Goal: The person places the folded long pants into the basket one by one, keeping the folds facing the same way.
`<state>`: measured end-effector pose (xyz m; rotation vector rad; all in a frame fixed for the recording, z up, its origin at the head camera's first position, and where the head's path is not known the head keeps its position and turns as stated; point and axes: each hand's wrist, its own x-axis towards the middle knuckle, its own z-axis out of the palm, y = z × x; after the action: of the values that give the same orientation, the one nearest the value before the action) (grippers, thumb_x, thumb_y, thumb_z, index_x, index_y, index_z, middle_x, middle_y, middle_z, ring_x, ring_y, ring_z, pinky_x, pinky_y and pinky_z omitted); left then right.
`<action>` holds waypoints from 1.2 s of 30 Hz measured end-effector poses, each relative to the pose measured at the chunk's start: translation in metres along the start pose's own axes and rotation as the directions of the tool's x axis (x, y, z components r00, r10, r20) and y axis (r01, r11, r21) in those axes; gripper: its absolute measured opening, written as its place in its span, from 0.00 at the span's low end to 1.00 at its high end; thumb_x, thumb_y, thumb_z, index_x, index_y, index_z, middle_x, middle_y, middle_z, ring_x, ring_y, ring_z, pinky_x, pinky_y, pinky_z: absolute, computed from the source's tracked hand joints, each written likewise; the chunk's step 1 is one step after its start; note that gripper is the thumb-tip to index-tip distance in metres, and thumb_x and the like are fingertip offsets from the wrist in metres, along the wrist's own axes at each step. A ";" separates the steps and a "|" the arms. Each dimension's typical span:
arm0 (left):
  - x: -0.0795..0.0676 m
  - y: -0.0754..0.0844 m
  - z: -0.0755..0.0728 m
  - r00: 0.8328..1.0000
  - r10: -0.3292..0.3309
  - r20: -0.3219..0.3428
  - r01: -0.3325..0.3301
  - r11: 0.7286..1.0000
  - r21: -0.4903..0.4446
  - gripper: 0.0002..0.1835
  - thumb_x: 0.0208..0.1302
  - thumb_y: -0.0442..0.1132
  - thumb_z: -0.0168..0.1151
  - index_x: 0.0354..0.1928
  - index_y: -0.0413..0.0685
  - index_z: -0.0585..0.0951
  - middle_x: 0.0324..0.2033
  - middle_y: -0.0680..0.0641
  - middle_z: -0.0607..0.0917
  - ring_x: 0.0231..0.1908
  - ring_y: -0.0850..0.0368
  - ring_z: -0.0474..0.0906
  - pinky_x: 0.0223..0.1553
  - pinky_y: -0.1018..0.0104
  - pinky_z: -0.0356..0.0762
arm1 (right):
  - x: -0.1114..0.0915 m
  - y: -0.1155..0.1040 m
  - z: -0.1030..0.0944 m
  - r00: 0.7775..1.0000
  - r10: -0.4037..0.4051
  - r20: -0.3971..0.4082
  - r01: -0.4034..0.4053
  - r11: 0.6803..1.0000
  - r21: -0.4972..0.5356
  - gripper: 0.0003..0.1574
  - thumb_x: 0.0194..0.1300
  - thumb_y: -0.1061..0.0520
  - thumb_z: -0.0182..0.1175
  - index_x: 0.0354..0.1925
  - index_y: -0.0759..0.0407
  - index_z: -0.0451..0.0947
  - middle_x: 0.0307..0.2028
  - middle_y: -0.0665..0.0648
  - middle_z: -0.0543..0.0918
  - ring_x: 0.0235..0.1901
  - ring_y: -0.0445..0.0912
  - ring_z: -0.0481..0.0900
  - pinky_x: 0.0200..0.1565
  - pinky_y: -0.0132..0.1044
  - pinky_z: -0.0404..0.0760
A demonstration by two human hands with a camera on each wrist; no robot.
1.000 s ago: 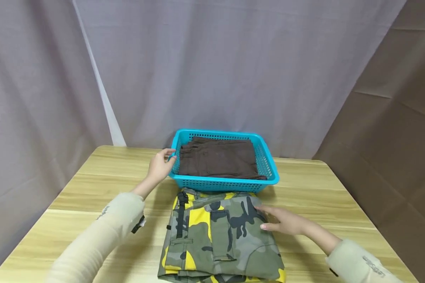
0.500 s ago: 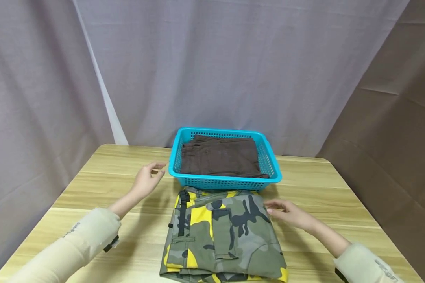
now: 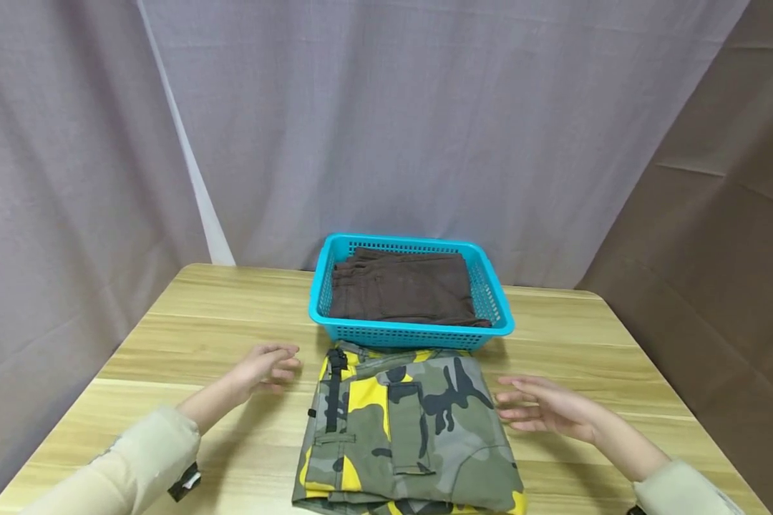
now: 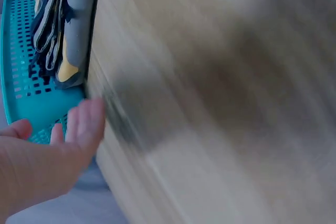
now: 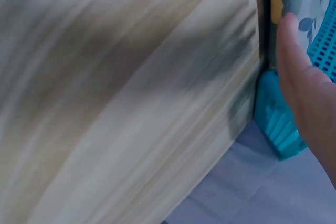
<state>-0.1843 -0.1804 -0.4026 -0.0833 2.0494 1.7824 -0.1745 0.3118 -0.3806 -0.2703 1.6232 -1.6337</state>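
Note:
A folded camouflage garment in green, grey, black and yellow (image 3: 419, 429), with a pocket flap and a black strap, lies on the table in front of the basket. To its left, my left hand (image 3: 264, 368) hovers apart from it with loosely bent fingers, holding nothing. On the opposite side, my right hand (image 3: 550, 408) is close to the garment's right edge, fingers relaxed; whether the fingertips touch the cloth I cannot tell. Folded layers of the garment (image 4: 73, 30) show edge-on in the left wrist view. Dark brown folded clothing (image 3: 406, 286) lies inside the blue basket (image 3: 419, 333).
The wood-grain table (image 3: 232, 322) ends at a grey curtain (image 3: 425, 129) behind the basket. A brown cloth wall (image 3: 715, 214) stands along the right side.
My left hand has left the basket's left rim and come down and toward me, beside the garment. My right hand has drawn slightly right, off the garment's top. The garment stays put.

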 end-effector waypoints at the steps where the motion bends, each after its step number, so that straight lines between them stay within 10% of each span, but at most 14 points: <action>1: -0.001 -0.002 -0.001 0.999 -0.012 0.036 0.015 0.998 -0.061 0.28 0.72 0.43 0.42 0.68 0.32 0.58 0.61 0.32 0.72 0.51 0.48 0.77 0.53 0.52 0.78 | -0.003 0.001 -0.002 1.000 -0.005 0.027 0.004 1.000 0.025 0.21 0.77 0.51 0.34 0.61 0.46 0.68 0.54 0.50 0.77 0.54 0.46 0.78 0.57 0.42 0.77; 6: -0.006 -0.008 -0.003 0.982 -0.054 0.184 0.105 0.955 -0.278 0.30 0.74 0.47 0.39 0.71 0.37 0.52 0.64 0.37 0.69 0.51 0.56 0.77 0.59 0.52 0.73 | -0.009 0.009 -0.012 0.991 -0.021 0.130 0.001 0.988 0.155 0.25 0.78 0.53 0.28 0.56 0.42 0.71 0.57 0.51 0.77 0.57 0.46 0.76 0.60 0.43 0.74; 15: -0.010 -0.028 -0.001 0.938 -0.081 0.336 0.170 0.955 -0.244 0.30 0.75 0.48 0.33 0.69 0.32 0.53 0.62 0.38 0.71 0.50 0.58 0.77 0.59 0.51 0.72 | -0.005 0.028 -0.016 0.990 0.013 0.139 -0.047 0.968 0.246 0.27 0.78 0.53 0.27 0.58 0.52 0.71 0.56 0.50 0.78 0.57 0.46 0.76 0.62 0.44 0.73; 36: -0.004 -0.036 0.023 0.946 -0.132 0.295 0.191 0.965 -0.180 0.32 0.74 0.46 0.36 0.67 0.22 0.54 0.64 0.28 0.64 0.57 0.47 0.73 0.61 0.51 0.71 | 0.019 0.032 -0.002 0.990 0.078 0.120 -0.105 0.965 0.239 0.26 0.78 0.48 0.27 0.57 0.57 0.67 0.48 0.51 0.83 0.50 0.42 0.81 0.54 0.36 0.78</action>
<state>-0.1629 -0.1651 -0.4364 -0.0547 1.6096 1.7842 -0.1756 0.3057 -0.4175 -0.1519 1.3175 -1.6975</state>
